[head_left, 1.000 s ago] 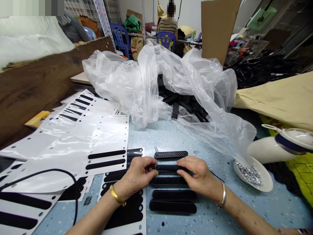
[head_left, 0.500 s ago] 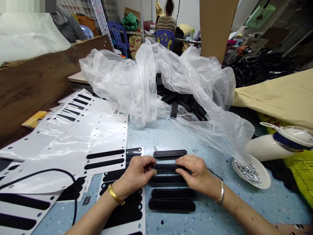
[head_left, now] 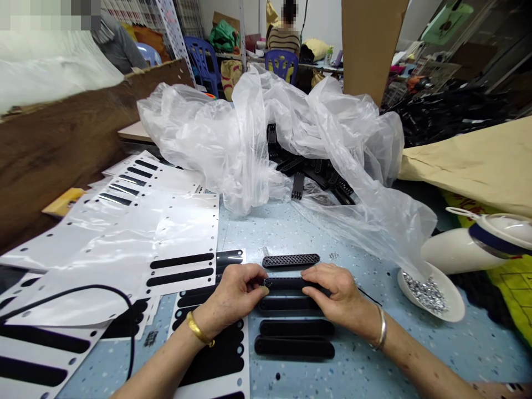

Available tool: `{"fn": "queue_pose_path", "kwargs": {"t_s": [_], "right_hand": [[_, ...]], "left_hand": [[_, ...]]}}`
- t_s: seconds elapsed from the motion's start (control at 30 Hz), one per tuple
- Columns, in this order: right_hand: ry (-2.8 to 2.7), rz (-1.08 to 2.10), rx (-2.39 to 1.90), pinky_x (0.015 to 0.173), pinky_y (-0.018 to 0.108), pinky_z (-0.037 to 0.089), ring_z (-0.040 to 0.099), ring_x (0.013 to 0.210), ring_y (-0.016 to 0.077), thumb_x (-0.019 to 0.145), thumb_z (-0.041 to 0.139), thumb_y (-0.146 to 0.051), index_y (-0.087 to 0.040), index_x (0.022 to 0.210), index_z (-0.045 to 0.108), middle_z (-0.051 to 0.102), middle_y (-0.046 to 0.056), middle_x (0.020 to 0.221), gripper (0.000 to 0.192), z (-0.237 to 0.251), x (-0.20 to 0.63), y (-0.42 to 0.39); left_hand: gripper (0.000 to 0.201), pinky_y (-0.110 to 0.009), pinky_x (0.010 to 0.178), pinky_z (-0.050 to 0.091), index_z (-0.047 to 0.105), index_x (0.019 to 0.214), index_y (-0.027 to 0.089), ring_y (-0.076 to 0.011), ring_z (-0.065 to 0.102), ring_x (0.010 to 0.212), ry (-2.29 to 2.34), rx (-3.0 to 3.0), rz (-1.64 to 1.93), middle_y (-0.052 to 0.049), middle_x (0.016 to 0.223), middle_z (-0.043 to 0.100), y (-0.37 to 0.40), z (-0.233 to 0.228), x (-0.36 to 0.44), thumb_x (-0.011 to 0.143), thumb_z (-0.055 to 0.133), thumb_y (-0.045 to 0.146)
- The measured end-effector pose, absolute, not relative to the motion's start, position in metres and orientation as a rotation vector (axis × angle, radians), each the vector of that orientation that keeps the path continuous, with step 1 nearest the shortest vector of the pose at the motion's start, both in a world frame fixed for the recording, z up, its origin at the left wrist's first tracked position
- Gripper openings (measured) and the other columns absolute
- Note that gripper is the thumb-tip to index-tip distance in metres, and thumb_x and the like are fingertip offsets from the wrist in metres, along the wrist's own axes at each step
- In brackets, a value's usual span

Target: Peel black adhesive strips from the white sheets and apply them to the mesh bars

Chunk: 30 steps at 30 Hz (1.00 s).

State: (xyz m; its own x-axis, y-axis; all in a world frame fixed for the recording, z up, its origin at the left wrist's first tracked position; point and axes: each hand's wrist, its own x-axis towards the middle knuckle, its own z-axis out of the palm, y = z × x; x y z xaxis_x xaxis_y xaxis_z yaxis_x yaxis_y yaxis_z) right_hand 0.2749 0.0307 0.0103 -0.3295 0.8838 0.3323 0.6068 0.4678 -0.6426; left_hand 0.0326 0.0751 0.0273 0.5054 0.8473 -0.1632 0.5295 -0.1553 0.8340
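A long black plastic strip (head_left: 285, 283) with rounded ends lies between my hands. My left hand (head_left: 238, 289) pinches its left end, and the thumb and fingers of my right hand (head_left: 337, 291) close on its right part, covering that end. Just beyond it is a black strip with a lattice face (head_left: 291, 260). Three more black strips are on the near side: one close under the held strip (head_left: 286, 304), then a smooth one (head_left: 296, 327) and another (head_left: 294, 348). Under my left forearm lies a white sheet with black elongated stickers (head_left: 245, 343).
More white sheets (head_left: 178, 227) cover the left, crossed by a black cable (head_left: 132, 332). Crumpled clear plastic (head_left: 245, 149) lies behind, around a heap of black parts (head_left: 318, 172). At right are a bowl of small silvery pieces (head_left: 457, 307) and a white bottle (head_left: 461, 249). A person (head_left: 283, 40) sits far back.
The held strip has tipped slightly, and a dotted row now shows along its upper edge. Both hands keep their grip. The whole view has shifted a little.
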Motion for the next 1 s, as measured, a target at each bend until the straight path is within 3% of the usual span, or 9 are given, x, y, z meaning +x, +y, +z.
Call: {"fn": "queue_pose_path", "kwargs": {"t_s": [1.0], "right_hand": [[-2.006, 0.533, -1.228, 0.070, 0.035, 0.056, 0.068, 0.075, 0.0204, 0.081, 0.065, -0.016, -0.019, 0.092, 0.071, 0.074, 0.007, 0.084, 0.013, 0.0105, 0.2724, 0.0309]], "left_hand": [[0.009, -0.023, 0.054, 0.043, 0.067, 0.077, 0.017, -0.0118, 0.054, 0.056, 1.137, 1.781, 0.443, 0.002, 0.061, 0.061, 0.0747, 0.0254, 0.0324, 0.073, 0.059, 0.018]]}}
